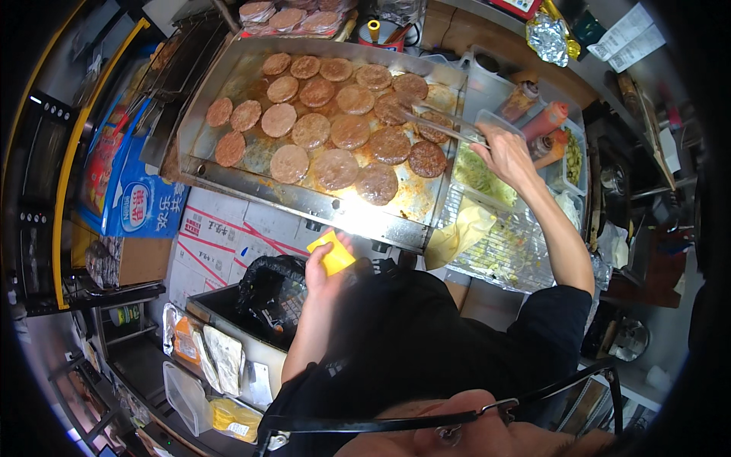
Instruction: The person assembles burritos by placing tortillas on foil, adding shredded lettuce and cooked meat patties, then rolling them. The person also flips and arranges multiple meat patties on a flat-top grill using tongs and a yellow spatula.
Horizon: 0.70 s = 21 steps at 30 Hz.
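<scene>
Several round brown patties (311, 130) lie on a flat metal griddle (255, 174); those at the right look darker. My right hand (505, 154) is closed around metal tongs (454, 131), which reach over the right-hand patties. Their tips are blurred, so I cannot tell whether they grip a patty (435, 126). In front of the griddle's near edge, my left hand (326, 268) holds a flat yellow square stack that looks like cheese slices (335, 256). A tub of shredded green lettuce (481, 177) sits below my right wrist.
Right of the griddle are sauce bottles (550, 120), a yellow cloth (460, 234) and a wire rack (495, 263) scattered with food scraps. A black-lined bin (276, 293) stands below my left hand. Stacked patties (293, 17) sit behind the griddle. Yellow packaged slices (234, 420) lie lower left.
</scene>
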Tool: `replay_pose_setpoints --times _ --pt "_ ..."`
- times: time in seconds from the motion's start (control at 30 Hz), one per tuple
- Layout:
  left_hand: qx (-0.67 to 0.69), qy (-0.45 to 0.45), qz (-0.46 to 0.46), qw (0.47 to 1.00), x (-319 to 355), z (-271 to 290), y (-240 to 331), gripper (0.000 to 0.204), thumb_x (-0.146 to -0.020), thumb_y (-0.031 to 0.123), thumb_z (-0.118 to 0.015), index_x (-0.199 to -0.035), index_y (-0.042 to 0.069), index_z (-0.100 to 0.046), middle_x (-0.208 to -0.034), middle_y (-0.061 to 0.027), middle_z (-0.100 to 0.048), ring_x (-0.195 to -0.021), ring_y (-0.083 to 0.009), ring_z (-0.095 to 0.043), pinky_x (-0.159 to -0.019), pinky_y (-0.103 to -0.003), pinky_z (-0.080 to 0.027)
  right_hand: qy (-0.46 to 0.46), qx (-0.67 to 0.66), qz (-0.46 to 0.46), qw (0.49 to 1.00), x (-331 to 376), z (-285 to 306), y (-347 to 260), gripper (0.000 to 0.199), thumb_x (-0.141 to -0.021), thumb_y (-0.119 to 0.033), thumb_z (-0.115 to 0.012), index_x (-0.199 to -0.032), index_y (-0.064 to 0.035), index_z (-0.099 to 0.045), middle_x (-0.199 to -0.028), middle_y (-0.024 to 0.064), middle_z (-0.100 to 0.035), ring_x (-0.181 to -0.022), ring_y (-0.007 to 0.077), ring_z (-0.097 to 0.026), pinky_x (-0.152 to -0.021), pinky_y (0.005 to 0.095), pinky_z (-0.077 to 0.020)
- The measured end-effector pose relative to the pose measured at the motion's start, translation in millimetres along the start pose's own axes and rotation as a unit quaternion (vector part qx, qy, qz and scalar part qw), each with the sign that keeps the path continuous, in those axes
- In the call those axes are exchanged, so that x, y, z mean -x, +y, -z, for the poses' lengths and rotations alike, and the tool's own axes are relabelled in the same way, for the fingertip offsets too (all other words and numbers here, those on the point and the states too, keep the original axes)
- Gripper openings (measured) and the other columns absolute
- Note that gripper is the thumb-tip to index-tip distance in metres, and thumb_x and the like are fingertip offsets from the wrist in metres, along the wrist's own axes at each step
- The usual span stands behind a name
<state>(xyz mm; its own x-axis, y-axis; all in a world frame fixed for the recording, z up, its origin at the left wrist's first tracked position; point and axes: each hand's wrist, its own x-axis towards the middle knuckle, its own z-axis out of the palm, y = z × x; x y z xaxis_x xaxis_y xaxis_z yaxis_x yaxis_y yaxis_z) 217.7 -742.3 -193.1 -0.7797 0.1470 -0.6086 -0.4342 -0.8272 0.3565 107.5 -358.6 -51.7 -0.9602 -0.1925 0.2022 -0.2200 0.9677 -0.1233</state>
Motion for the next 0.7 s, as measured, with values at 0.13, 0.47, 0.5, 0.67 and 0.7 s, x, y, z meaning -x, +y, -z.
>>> replay_pose_setpoints --times 0.13,0.47,0.5,0.67,0.7 --pt "-0.007 0.005 0.011 1.0 -2.2 6.9 -5.7 0.048 -0.085 0.006 -0.054 -0.133 0.003 -0.049 -0.116 -0.0149 -0.058 -0.109 -0.0288 -0.057 -0.1 -0.043 -0.046 0.034 0.105 0.009 0.994 -3.6 4.4 25.6 0.034 -0.084 -0.019 -0.067 -0.11 0.001 -0.058 -0.091 0.0188 -0.064 -0.08 0.0358 -0.065 -0.068 0.0439 -0.0533" --pt "-0.025 -0.028 0.025 0.999 -3.5 -19.6 -11.0 0.046 -0.086 0.006 -0.053 -0.132 0.004 -0.049 -0.118 -0.0148 -0.059 -0.112 -0.0286 -0.057 -0.1 -0.044 -0.047 -0.015 0.304 0.124 0.944 -35.7 -25.1 76.2 0.068 -0.073 -0.025 -0.073 -0.131 -0.0002 -0.048 -0.1 0.0109 -0.054 -0.092 0.0264 -0.055 -0.081 0.0367 -0.0448" --pt "-0.024 -0.029 0.024 0.999 -3.8 -17.0 -13.0 0.046 -0.086 0.006 -0.053 -0.132 0.004 -0.049 -0.119 -0.0148 -0.059 -0.112 -0.0287 -0.057 -0.1 -0.044 -0.047 -0.011 0.305 0.131 0.943 -32.9 -23.8 76.0 0.07 -0.073 -0.025 -0.073 -0.132 -0.0002 -0.046 -0.101 0.0108 -0.054 -0.093 0.0263 -0.054 -0.081 0.0365 -0.0447" --pt "-0.034 -0.006 0.026 0.999 1.0 -16.0 -22.8 0.049 -0.087 0.007 -0.053 -0.135 0.004 -0.047 -0.12 -0.015 -0.058 -0.113 -0.0292 -0.057 -0.1 -0.044 -0.046 0.021 0.275 0.118 0.954 -30.5 -50.4 101.5 0.056 -0.081 -0.024 -0.066 -0.13 -0.0007 -0.05 -0.099 0.0118 -0.057 -0.088 0.0275 -0.058 -0.079 0.0373 -0.0477" --pt "-0.031 -0.006 0.024 0.999 2.2 -14.5 -23.2 0.05 -0.087 0.006 -0.053 -0.136 0.004 -0.045 -0.12 -0.0154 -0.058 -0.113 -0.0297 -0.057 -0.1 -0.044 -0.046 0.029 0.243 0.103 0.964 -31.9 -54.5 99.4 0.052 -0.083 -0.023 -0.064 -0.129 -0.0014 -0.051 -0.098 0.0124 -0.058 -0.085 0.0285 -0.059 -0.077 0.0384 -0.0486"
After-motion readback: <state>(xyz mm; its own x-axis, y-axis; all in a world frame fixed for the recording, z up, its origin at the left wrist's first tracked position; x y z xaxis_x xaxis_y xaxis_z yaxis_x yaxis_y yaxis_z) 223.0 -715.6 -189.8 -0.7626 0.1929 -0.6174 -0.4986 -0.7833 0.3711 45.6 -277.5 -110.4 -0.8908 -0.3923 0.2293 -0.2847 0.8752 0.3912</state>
